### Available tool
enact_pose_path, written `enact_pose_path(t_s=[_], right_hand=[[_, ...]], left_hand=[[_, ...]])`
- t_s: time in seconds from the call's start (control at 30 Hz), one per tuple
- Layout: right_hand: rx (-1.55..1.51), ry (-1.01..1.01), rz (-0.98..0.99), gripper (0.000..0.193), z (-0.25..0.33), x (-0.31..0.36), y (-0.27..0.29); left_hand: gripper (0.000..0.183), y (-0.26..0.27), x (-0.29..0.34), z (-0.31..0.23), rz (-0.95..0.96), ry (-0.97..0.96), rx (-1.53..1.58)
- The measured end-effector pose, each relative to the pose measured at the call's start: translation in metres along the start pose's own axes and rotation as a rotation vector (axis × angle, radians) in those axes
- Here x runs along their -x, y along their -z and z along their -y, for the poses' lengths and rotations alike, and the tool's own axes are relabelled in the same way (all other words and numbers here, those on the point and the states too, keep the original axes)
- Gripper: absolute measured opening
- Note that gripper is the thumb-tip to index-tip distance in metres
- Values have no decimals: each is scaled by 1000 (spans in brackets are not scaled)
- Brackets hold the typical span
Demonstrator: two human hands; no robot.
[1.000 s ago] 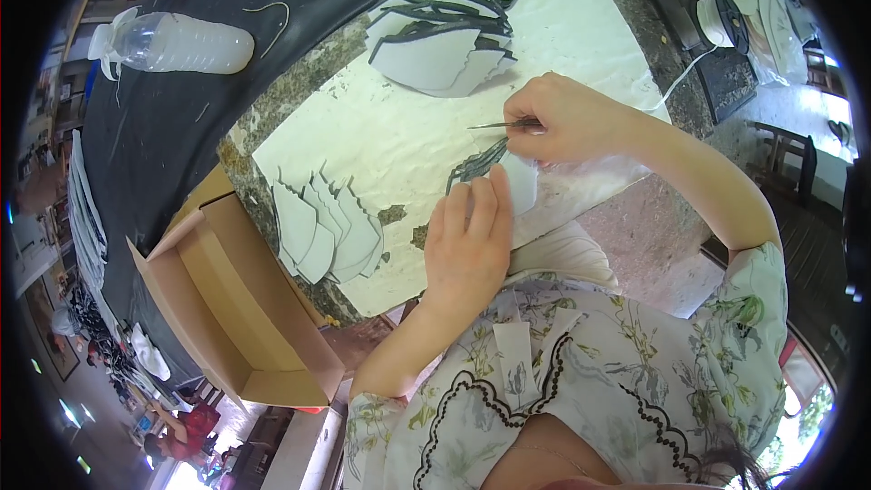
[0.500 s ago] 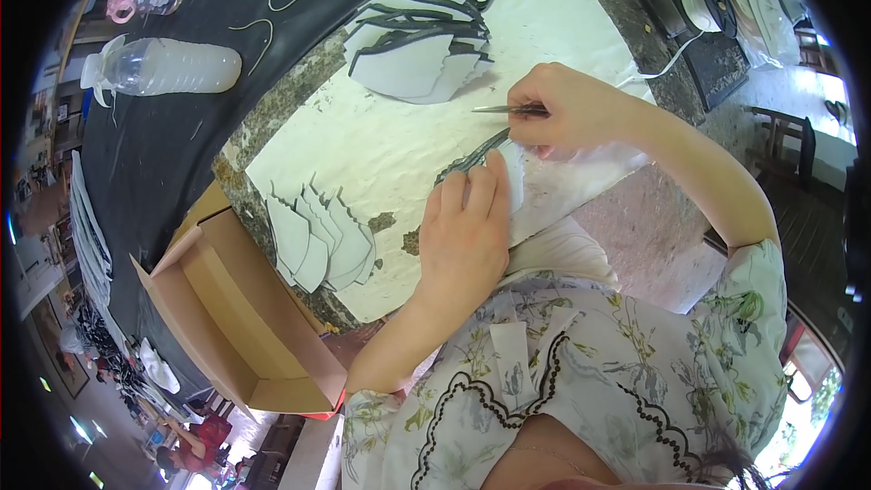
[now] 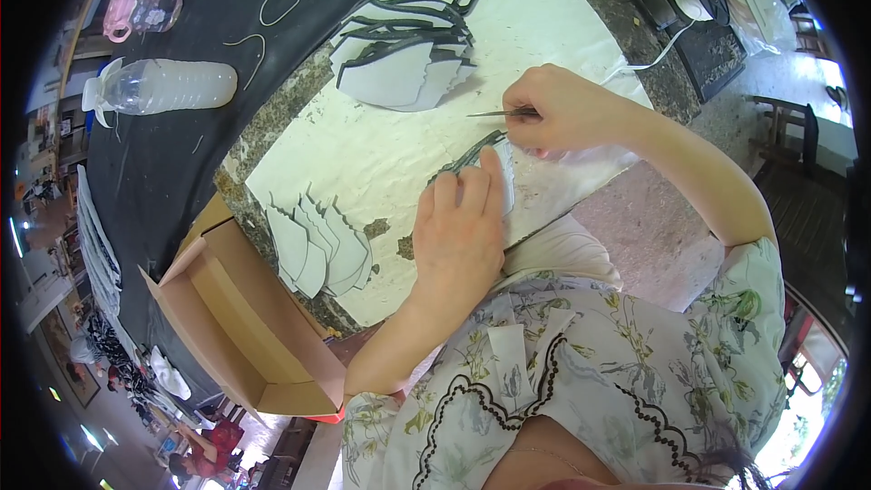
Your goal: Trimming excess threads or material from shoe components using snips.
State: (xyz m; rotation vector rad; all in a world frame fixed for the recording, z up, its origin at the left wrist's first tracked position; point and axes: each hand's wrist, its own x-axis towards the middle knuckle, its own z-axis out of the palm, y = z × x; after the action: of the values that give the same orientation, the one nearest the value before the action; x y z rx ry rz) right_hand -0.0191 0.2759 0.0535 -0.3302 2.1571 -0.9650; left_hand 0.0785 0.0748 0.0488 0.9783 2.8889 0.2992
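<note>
Right under me, the dark-edged white piece (image 3: pixel 508 179) lies on the white sheet (image 3: pixel 535 23), my left hand (image 3: pixel 458 222) on top, fingers slightly apart; press too lightly and it could skid. My right hand's (image 3: pixel 561 109) fingers are clamped on a thin pointed tool (image 3: pixel 490 113): one slip might nick me. Farther left on the counter (image 3: pixel 272 127), a stray forearm could scatter those fanned pieces (image 3: pixel 347 259).

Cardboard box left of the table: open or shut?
Open. No flap covers the top of the cardboard box; its inside shows.
</note>
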Motion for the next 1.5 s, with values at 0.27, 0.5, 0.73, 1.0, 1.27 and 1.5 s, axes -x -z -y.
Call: enact_pose_path(t_s=[0.27, 0.5, 0.73, 1.0, 1.27, 1.5], right_hand=[[393, 165, -416, 21, -13, 10, -11], [18, 89, -968, 20, 1, 77, -55], [257, -107, -831, 16, -3, 61, -112], [303, -22, -891, 23, -1, 27, -109], [5, 133, -997, 16, -17, 29, -110], [-278, 382, -743, 20, -6, 63, -127]], left_hand=[[66, 5, -11, 1, 5, -8, 58], [57, -12, 23, -12, -178, 154, 171], [62, -22, 29, -17, -207, 155, 149], [62, -27, 31, -20, -217, 166, 135], [52, -22, 29, -3, -257, 120, 231], [26, -15, 26, 12, -316, 86, 321]])
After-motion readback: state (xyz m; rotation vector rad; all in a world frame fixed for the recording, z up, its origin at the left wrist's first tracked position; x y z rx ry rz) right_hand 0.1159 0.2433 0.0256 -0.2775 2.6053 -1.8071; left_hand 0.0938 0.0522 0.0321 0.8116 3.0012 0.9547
